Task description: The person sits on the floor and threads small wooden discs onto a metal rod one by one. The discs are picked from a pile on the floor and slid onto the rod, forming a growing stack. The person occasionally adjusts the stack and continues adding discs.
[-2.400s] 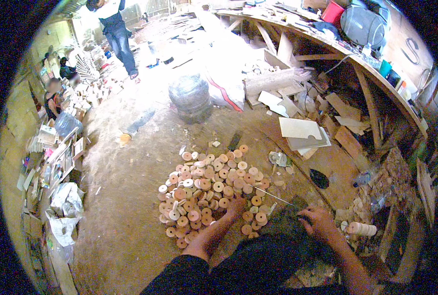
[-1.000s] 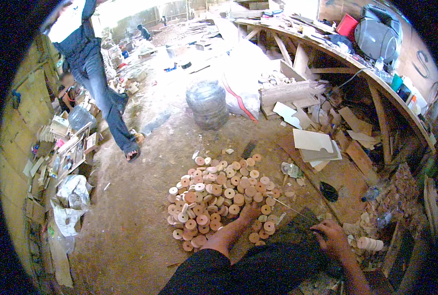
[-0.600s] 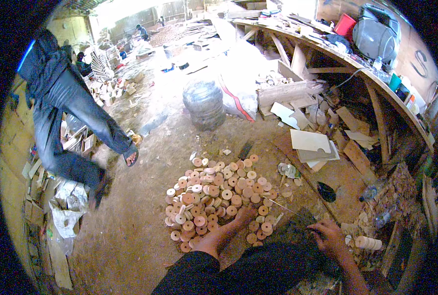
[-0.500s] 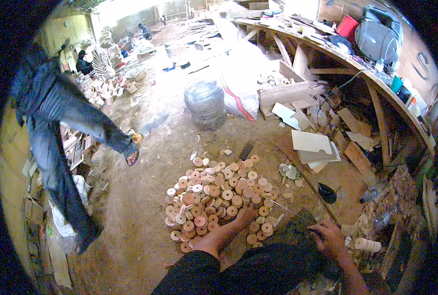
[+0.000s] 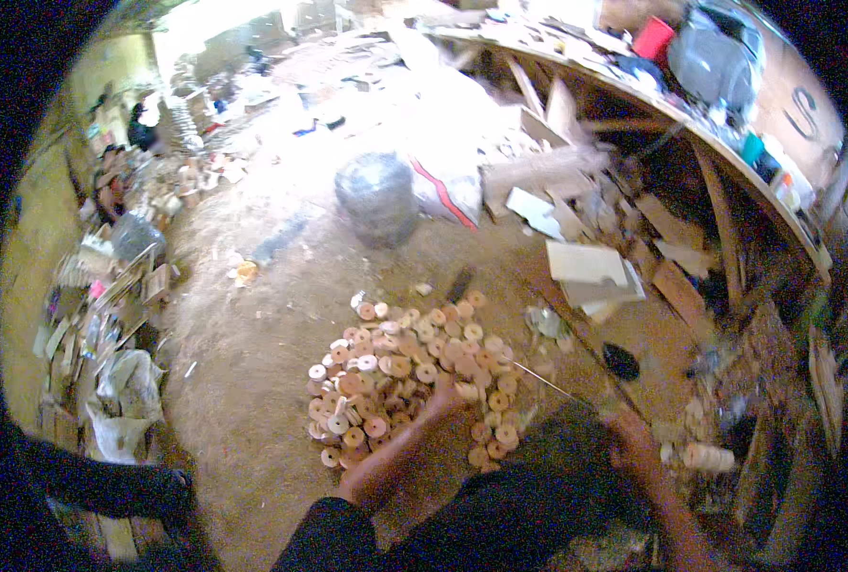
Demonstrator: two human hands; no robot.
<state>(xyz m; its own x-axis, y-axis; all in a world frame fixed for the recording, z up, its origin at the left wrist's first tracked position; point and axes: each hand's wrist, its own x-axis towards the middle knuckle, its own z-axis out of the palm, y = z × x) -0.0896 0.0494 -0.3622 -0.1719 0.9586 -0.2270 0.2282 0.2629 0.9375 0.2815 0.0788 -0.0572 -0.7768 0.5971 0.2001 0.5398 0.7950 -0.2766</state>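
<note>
A heap of small round wooden discs with centre holes lies on the ground in front of me. My left hand reaches into its right part, fingers closed around a pale wooden disc; blur and the hand itself partly hide the grip. My right hand is by my dark-clothed knee, closed on the near end of a thin metal rod. The rod slants up and left, its far tip beside the heap's right edge. No disc shows on the rod's visible length.
A stack of discs lies right of my right hand. Pale boards and a dark oval piece lie farther off. A wrapped round bundle stands ahead. A cluttered workbench curves along the right. Another person's leg is at lower left.
The other person has moved from the left toward the near left edge, mostly out of view. My view has shifted slightly. My left hand has moved a little within the heap; the right still holds the rod.
</note>
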